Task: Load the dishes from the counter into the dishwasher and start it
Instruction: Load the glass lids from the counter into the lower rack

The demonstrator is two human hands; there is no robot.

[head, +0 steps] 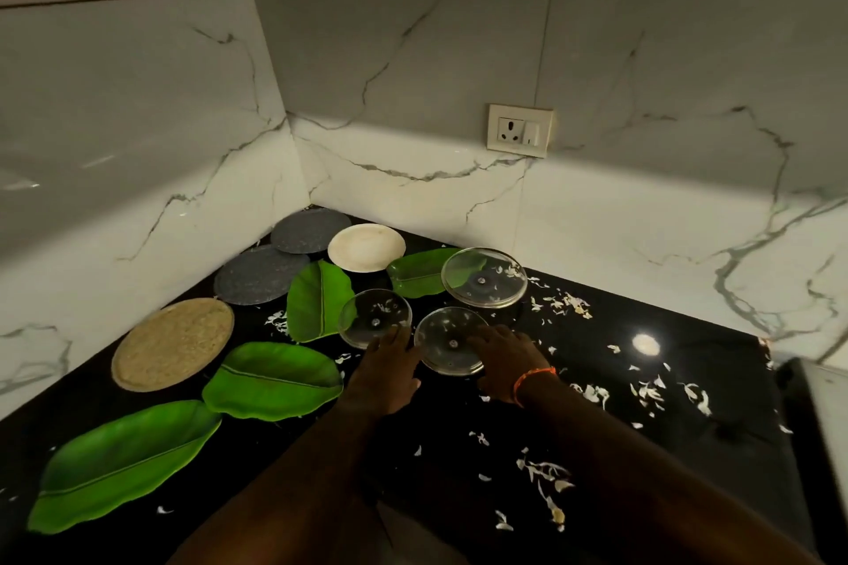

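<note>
Hands [390,374] flank glass lid [450,339]; plates [273,378] beside.

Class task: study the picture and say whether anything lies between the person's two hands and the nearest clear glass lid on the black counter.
Nothing visible does. The left hand and right hand already flank the nearest clear glass lid, fingers reaching its edges. Only small white scraps lie scattered on the black counter nearby.

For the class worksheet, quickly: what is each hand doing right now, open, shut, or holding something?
Left hand: open, fingertips at the rim of a clear glass lid, holding nothing.
Right hand: open, fingers lying against the nearest glass lid, not gripping it.
</note>
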